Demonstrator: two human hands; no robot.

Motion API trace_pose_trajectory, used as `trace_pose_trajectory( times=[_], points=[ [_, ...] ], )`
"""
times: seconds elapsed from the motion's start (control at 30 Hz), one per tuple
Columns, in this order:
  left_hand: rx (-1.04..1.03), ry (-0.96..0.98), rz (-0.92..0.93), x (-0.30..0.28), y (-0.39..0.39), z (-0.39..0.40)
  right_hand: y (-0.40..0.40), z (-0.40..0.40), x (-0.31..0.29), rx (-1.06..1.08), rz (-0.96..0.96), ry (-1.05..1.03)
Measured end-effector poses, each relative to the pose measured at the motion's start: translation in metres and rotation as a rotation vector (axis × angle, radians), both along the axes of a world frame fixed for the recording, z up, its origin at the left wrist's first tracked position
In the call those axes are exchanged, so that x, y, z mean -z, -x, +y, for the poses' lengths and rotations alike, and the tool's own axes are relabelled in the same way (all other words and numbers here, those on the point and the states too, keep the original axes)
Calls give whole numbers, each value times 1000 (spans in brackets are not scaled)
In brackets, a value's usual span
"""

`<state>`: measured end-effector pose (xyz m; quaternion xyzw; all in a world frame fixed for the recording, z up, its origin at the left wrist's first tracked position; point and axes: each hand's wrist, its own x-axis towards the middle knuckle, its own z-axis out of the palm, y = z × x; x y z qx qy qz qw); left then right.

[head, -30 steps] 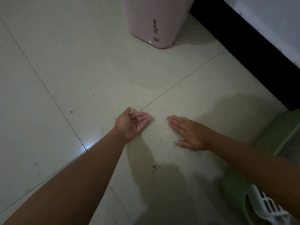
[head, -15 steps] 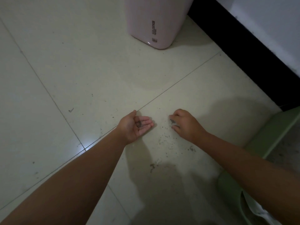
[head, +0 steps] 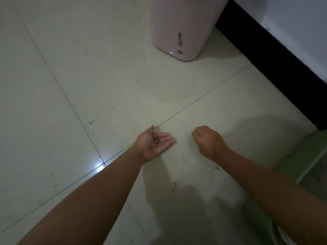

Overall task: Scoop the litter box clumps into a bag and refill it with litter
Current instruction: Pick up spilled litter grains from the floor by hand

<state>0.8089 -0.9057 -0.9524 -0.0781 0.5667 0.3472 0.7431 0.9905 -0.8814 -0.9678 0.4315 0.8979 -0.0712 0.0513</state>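
My left hand (head: pixel 153 143) lies palm up on the pale tiled floor, cupped, with a small heap of dark litter grains (head: pixel 158 140) in the palm. My right hand (head: pixel 208 141) is just to its right, knuckles up, fingers curled under against the floor; whether it holds grains is hidden. Loose litter grains (head: pixel 187 157) are scattered on the tile between and below the hands. The green litter box (head: pixel 300 165) shows at the right edge, partly behind my right forearm.
A pink bin (head: pixel 184 27) stands on the floor at the top centre. A black skirting strip (head: pixel 276 55) runs along the white wall at the upper right. A dark smudge (head: pixel 175 184) marks the tile nearer me.
My right hand was flat on the floor a second ago; it has curled into a loose fist and drawn the grains toward the left hand. The left hand has stayed cupped in place.
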Motion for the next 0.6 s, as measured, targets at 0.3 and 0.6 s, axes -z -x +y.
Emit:
trace_pose_trajectory(
  times=[0.3,0.6],
  points=[
    [-80,33,-67,0,-4,-8,33,-1,-29,583,647,712],
    [-108,32,-54,0,-5,-6,-19,6,-9,616,314,320]
  ],
)
